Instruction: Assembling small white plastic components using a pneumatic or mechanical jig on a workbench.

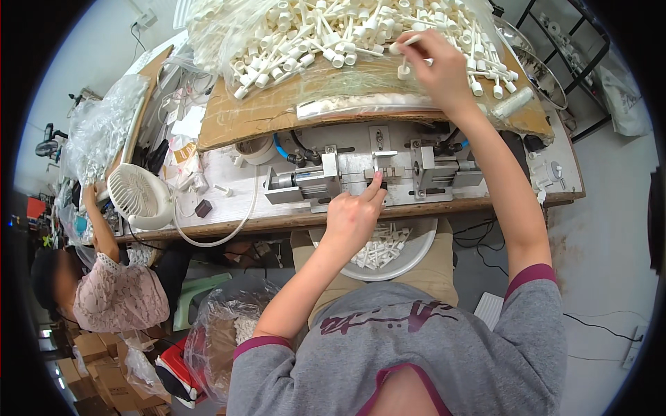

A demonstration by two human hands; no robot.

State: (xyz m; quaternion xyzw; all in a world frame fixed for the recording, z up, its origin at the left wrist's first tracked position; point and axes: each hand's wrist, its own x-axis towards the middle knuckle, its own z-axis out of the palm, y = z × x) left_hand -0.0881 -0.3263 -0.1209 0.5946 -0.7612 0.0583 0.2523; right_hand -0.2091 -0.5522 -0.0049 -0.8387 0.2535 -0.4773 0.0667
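My left hand (355, 216) is at the metal clamping jig (388, 194) on the bench, index finger stretched out and the other fingers curled. Its fingertip touches the small holder in the jig's middle, just below a white plastic piece (379, 163). Over the heap of white stemmed plastic caps (340, 35), my right hand (437, 66) pinches one white stemmed cap (396, 48) between thumb and fingers. More such caps lie just under that hand.
Cardboard (236, 118) under the heap overhangs the jig. A round basin (416, 260) of white parts sits on my lap. To the left stand a white fan (141, 196) and a seated co-worker (121, 298). A black shelf rack (590, 69) stands far right.
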